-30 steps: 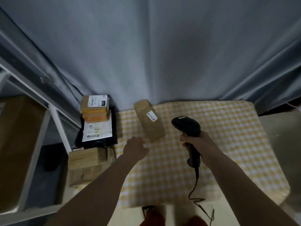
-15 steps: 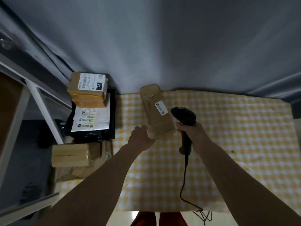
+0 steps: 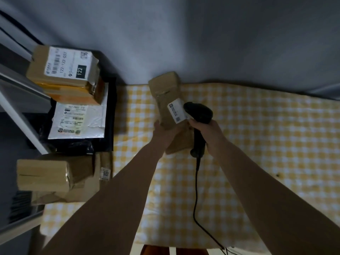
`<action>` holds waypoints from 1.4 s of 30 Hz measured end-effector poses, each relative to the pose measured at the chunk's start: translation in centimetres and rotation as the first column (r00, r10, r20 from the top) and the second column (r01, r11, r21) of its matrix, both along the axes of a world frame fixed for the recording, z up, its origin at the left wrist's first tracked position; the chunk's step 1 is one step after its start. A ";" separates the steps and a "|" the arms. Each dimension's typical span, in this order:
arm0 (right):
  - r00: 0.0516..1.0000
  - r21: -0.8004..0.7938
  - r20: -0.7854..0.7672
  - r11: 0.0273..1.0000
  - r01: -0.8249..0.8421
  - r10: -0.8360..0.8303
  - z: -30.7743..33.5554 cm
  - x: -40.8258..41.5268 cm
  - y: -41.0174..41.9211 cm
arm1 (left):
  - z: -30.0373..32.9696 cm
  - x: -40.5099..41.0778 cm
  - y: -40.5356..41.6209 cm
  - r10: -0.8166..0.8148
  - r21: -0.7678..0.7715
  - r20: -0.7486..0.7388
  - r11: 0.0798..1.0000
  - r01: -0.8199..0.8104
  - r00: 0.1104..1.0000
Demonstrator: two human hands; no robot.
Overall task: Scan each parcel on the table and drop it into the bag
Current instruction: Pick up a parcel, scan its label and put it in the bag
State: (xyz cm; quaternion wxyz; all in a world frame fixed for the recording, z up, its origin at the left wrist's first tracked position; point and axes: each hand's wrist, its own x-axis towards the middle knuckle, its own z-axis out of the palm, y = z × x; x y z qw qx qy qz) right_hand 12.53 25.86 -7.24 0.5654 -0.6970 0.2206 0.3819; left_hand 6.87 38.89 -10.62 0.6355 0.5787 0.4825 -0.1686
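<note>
A yellow-and-white checked tablecloth [image 3: 257, 144] covers the table. At its left edge lie stacked cardboard parcels [image 3: 62, 70], a white mailer bag [image 3: 79, 122] and more brown boxes [image 3: 53, 173]. Near the far middle, the left hand [image 3: 163, 131] grips a long brown parcel [image 3: 165, 92] with a white label [image 3: 177, 113]. Just right of it, the right hand [image 3: 207, 131] grips a black corded barcode scanner [image 3: 199, 115], its head touching the label

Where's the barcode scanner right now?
In the head view, the barcode scanner is right of centre, gripped by the right hand, its head against the white label of the parcel.
</note>
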 end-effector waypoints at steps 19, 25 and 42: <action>0.985 -0.098 0.139 0.991 -0.087 0.100 5.8 -8.1 -2.2 | 2.1 -9.2 -2.9 0.348 -0.495 0.115 0.832 -0.250 0.931; 0.921 -0.042 0.312 0.972 -0.230 0.231 12.9 -8.8 -2.8 | 8.2 -10.0 -1.2 0.304 -0.532 0.206 0.833 -0.154 0.930; 0.678 0.020 0.701 0.945 -0.325 0.219 33.9 -15.9 -1.5 | 26.4 -11.8 0.2 0.576 -0.618 0.447 0.752 -0.229 0.685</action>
